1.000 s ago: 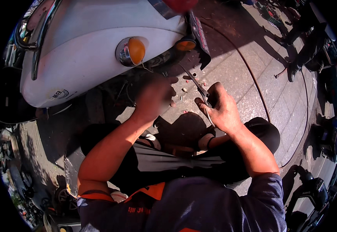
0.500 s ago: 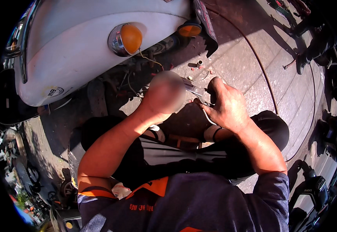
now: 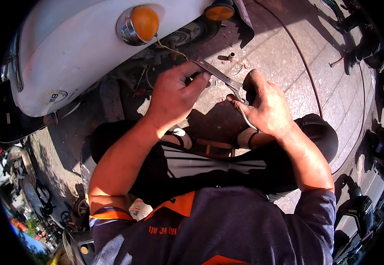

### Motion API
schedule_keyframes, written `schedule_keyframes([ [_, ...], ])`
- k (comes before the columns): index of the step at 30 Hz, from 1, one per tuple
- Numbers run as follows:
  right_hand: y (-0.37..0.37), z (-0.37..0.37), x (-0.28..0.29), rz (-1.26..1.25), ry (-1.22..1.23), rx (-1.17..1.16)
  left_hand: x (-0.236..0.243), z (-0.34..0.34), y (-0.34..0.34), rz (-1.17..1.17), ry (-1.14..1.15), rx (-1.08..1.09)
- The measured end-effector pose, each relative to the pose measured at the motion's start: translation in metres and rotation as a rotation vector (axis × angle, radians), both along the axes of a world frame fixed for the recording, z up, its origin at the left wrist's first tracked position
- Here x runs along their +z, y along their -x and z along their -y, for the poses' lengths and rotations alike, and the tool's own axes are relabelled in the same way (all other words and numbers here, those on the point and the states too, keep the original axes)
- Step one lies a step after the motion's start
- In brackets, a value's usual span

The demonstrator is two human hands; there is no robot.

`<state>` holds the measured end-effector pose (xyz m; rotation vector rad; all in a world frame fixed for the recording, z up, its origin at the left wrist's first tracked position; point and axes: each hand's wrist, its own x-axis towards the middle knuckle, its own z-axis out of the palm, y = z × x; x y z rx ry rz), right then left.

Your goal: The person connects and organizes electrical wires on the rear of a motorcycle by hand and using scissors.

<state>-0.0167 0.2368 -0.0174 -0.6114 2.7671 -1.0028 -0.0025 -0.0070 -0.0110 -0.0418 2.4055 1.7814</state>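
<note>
A pair of silver scissors [image 3: 233, 84] sits in my right hand [image 3: 269, 108], thumb and fingers closed about its handles. The blades point up and left, their tips beside the fingers of my left hand [image 3: 172, 95]. That hand is closed in a pinch at the end of a thin yellow wire [image 3: 170, 47]; its fingers partly hide the wire's end. Above, the wire runs from an orange turn signal [image 3: 144, 24] in a chrome housing on a white vehicle body panel [image 3: 77, 48]. Whether the blades touch the wire I cannot tell.
A round orange reflector [image 3: 219, 13] hangs beside a black flap. On the paved ground lie a small metal socket [image 3: 231, 56], red scraps and a long brown hose [image 3: 302, 62]. Parked motorcycles line the left and right edges. My black-clad knees are spread below my hands.
The view has shifted a little. My left hand has turned, showing thumb and forefinger by the wire's end. More of the scissors' blades now shows, reaching toward those fingers.
</note>
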Motion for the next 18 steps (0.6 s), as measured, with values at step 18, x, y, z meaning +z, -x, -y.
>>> schedule_keyframes([
  [18, -0.002, 0.002, 0.001, -0.083, 0.0, 0.019, -0.001, -0.002, -0.002, 0.041, -0.188, 0.032],
])
